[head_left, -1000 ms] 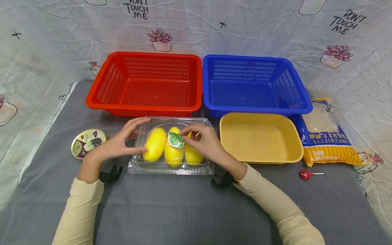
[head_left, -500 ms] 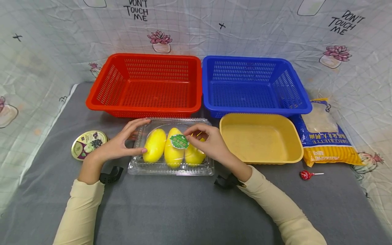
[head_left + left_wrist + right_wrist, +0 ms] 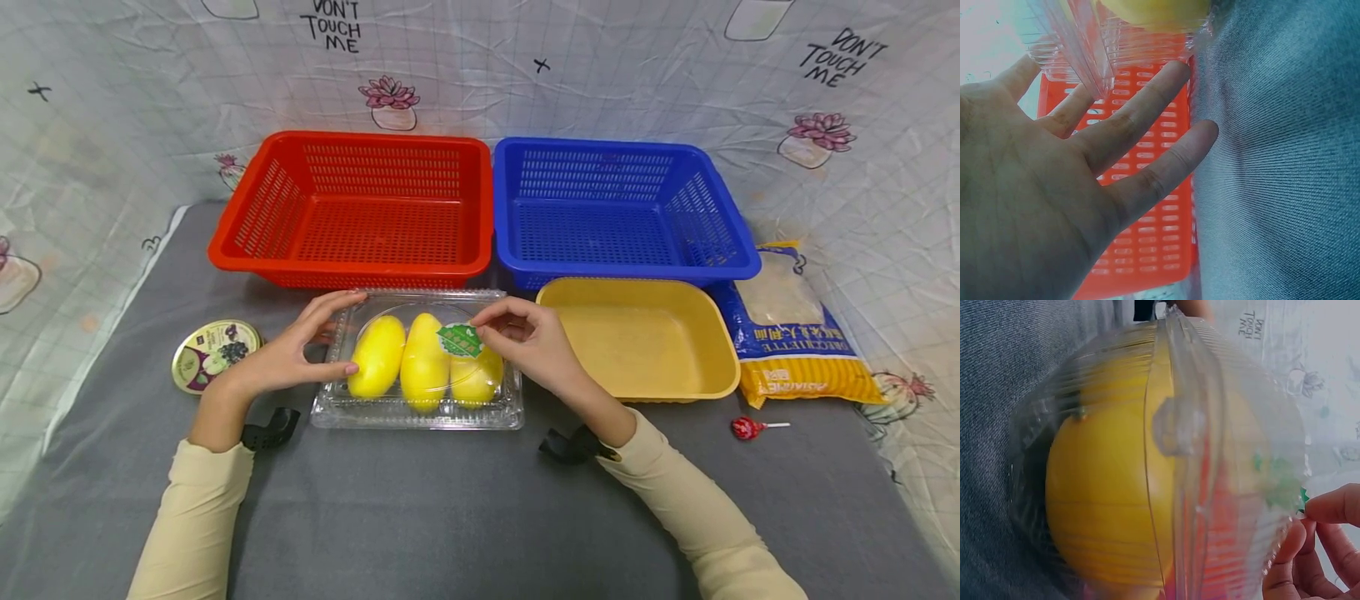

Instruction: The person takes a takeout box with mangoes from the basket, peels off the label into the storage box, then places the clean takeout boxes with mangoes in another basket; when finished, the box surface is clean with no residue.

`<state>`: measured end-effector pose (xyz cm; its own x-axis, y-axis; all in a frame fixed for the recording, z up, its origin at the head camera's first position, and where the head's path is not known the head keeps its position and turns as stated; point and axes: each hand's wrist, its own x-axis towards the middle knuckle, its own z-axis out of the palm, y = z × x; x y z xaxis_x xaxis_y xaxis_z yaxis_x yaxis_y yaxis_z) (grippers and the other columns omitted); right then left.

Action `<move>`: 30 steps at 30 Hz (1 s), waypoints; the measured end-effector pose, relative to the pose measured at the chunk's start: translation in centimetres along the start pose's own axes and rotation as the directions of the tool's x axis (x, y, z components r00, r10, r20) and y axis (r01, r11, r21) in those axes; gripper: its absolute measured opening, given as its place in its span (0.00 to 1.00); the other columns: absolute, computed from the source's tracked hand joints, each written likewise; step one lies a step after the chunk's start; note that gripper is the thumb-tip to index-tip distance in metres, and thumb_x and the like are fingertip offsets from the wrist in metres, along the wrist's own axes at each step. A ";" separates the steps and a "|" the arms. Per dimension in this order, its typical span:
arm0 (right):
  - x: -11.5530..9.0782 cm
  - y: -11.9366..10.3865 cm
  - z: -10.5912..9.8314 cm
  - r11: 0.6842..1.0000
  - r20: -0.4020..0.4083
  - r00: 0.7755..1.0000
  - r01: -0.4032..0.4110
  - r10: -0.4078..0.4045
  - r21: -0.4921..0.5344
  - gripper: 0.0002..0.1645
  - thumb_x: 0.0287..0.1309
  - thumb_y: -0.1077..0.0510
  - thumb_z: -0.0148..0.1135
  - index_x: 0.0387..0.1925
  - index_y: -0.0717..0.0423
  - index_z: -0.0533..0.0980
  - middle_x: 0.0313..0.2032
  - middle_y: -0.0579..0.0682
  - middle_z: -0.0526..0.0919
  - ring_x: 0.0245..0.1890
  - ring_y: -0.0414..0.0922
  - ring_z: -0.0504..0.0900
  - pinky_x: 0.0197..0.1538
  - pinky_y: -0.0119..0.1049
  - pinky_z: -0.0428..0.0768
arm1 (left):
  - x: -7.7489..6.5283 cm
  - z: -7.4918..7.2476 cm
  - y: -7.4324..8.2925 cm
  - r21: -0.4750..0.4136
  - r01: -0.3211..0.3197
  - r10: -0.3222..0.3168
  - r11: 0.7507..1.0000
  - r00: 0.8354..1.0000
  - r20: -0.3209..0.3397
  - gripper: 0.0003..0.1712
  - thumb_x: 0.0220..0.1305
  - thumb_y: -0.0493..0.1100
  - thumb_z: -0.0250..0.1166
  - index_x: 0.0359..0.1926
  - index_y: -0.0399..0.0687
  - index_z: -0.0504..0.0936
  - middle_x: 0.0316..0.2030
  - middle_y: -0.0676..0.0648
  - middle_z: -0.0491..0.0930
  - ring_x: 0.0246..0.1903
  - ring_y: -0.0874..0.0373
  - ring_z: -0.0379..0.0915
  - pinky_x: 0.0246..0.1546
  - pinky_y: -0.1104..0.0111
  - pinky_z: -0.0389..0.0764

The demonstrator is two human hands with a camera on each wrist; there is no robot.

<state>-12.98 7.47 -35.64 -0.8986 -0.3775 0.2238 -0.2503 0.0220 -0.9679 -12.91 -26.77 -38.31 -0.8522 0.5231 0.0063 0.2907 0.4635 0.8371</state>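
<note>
A plain, pale cream left sleeve (image 3: 193,525) and a matching right sleeve (image 3: 682,496), both long and lightly creased, are worn, and a curved black left wrist mount (image 3: 273,427) and a similar black right wrist mount (image 3: 567,446) are fitted near the sleeve ends.

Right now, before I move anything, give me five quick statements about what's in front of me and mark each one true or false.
1. The left hand is at the left end of the clear container. True.
2. The yellow fruits inside it number two. False: three yellow fruits show.
3. The right hand pinches the green sticker. True.
4. The red lollipop lies inside the yellow tub. False: the red lollipop lies on the gray cloth.
5. In the head view, the red basket stands left of the blue basket. True.
</note>
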 end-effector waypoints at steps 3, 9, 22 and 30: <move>-0.3 -0.2 -0.3 1.000 -0.011 1.000 -0.010 0.010 0.018 0.08 0.56 0.73 0.62 0.39 0.72 0.79 0.38 0.63 0.82 0.31 0.40 0.80 0.35 0.25 0.79 | 0.0 0.1 0.0 -0.004 0.000 0.000 1.000 1.000 0.001 0.52 0.57 0.37 0.71 0.76 0.56 0.52 0.73 0.44 0.46 0.68 0.41 0.50 0.59 0.36 0.64; -0.8 -0.3 -1.4 1.000 -0.036 0.999 -0.016 0.017 0.018 0.08 0.55 0.73 0.62 0.39 0.74 0.79 0.38 0.64 0.81 0.32 0.40 0.79 0.36 0.26 0.79 | 0.0 0.1 0.0 -0.006 -0.006 0.006 1.000 1.000 -0.001 0.52 0.56 0.37 0.71 0.76 0.56 0.52 0.73 0.44 0.46 0.68 0.41 0.49 0.59 0.36 0.63; -2.3 -0.1 -4.4 0.999 -0.140 0.989 -0.045 0.040 -0.031 0.08 0.56 0.72 0.62 0.39 0.74 0.78 0.34 0.45 0.82 0.31 0.40 0.78 0.33 0.26 0.79 | 0.1 0.0 -0.1 -0.008 -0.014 0.014 1.000 1.000 0.004 0.52 0.57 0.36 0.71 0.76 0.56 0.52 0.73 0.44 0.46 0.68 0.41 0.48 0.58 0.36 0.63; -3.4 0.5 -6.3 0.997 -0.197 0.977 -0.082 0.077 -0.013 0.08 0.57 0.73 0.61 0.39 0.75 0.77 0.32 0.43 0.83 0.28 0.39 0.77 0.30 0.26 0.78 | 0.1 0.1 -0.1 -0.011 -0.041 0.041 0.999 0.999 -0.005 0.52 0.56 0.35 0.70 0.76 0.54 0.52 0.72 0.43 0.47 0.67 0.41 0.50 0.57 0.37 0.64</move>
<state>-12.34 14.63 -36.12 -0.9686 -0.1849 0.1663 -0.1809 0.0648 -0.9814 -12.97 -26.71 -38.41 -0.8415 0.5386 0.0433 0.3207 0.4332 0.8423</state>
